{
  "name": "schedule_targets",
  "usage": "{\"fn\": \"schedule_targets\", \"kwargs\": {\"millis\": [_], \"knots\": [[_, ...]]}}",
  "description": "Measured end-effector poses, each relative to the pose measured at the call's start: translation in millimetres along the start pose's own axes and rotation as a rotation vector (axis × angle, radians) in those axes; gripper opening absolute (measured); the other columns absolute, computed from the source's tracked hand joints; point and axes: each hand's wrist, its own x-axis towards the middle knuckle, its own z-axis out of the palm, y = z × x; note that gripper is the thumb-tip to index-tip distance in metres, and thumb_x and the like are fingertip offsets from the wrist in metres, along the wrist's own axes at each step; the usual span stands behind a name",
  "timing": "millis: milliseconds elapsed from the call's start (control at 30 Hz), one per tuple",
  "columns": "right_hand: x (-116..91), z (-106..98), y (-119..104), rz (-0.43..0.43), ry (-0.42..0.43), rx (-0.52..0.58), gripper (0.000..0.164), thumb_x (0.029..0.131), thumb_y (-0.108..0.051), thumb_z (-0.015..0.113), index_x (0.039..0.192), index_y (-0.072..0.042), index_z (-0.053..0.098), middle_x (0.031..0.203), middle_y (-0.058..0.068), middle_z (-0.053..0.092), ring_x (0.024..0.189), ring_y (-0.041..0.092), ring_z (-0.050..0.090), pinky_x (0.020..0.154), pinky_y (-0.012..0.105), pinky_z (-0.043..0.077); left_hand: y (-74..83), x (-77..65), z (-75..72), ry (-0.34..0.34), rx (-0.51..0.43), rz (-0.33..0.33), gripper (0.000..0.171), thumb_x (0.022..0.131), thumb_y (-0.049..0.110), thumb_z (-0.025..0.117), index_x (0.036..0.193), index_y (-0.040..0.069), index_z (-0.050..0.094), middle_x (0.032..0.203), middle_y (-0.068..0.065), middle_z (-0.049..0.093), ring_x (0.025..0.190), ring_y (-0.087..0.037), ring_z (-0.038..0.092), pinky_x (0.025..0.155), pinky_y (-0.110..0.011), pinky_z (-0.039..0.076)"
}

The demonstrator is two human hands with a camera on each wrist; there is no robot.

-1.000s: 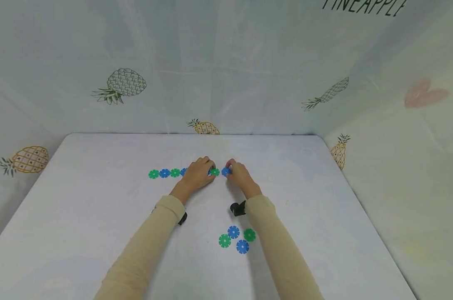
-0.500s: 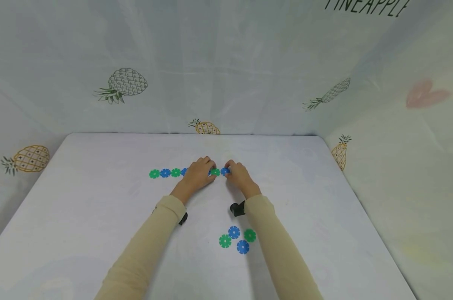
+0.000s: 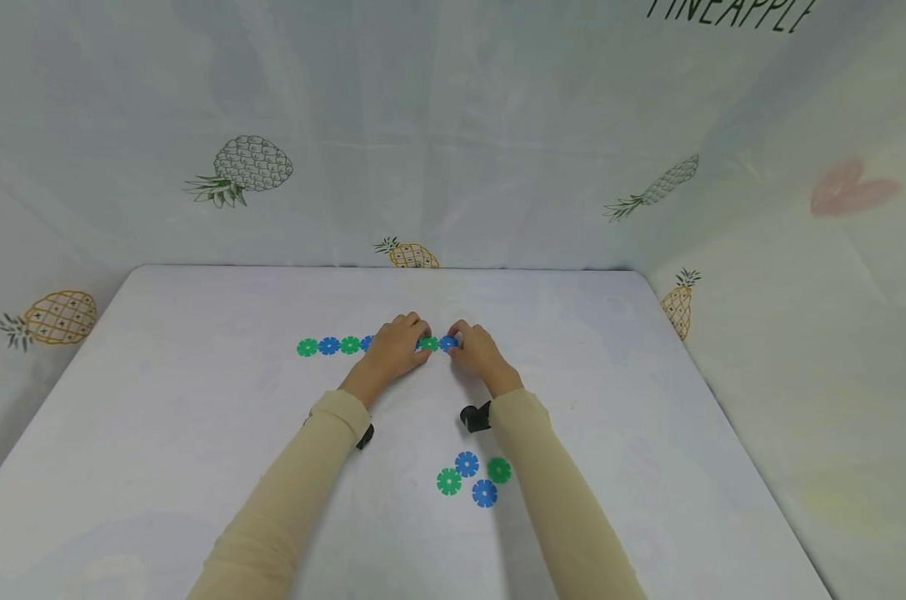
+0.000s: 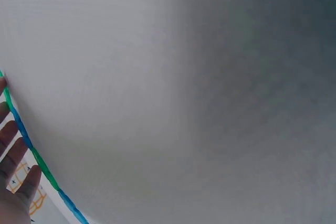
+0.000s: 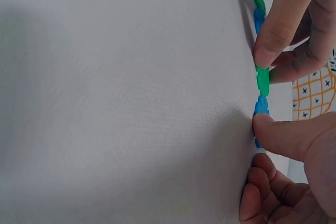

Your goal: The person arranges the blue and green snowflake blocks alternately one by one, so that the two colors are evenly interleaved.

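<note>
A row of notched plastic building discs, green (image 3: 307, 347) and blue (image 3: 328, 346) by turns, runs across the far half of the table. My left hand (image 3: 394, 348) covers part of the row and, with thumb and fingers, pinches it near its right end, at a green disc (image 5: 263, 82). My right hand (image 3: 480, 354) pinches a blue disc (image 5: 261, 104) between thumb and fingers. That blue disc's edge meets the green one's edge, in line with the row. Seen from the left wrist, the row is edge-on beside the left hand's fingers (image 4: 10, 132).
Nearer on the white table (image 3: 160, 433) lie several loose discs, among them a green one (image 3: 448, 481) and a blue one (image 3: 485, 493), left of the right sleeve (image 3: 565, 492). Behind the table's far edge hangs a pineapple-print cloth (image 3: 453, 150).
My right hand has moved slightly left, bringing its blue disc up against the green disc at the row's end. The left hand and the loose discs stay in place.
</note>
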Motion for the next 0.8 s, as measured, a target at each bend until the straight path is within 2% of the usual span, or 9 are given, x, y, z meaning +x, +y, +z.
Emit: {"fn": "schedule_targets", "kwargs": {"millis": [800], "knots": [[2.0,2.0,0.6,0.007,0.008,-0.010,0.027,0.091,-0.014,0.058,0.118,-0.009,0.053,0.100,0.014,0.053,0.088,0.023,0.049,0.078,0.035,0.044,0.1,0.8,1.1,0.002,0.000,-0.006,0.030,0.086,0.028,0.064,0.110,0.009,0.060,0.111,-0.008,0.055,0.106,-0.026,0.052,0.089,-0.044,0.046]]}}
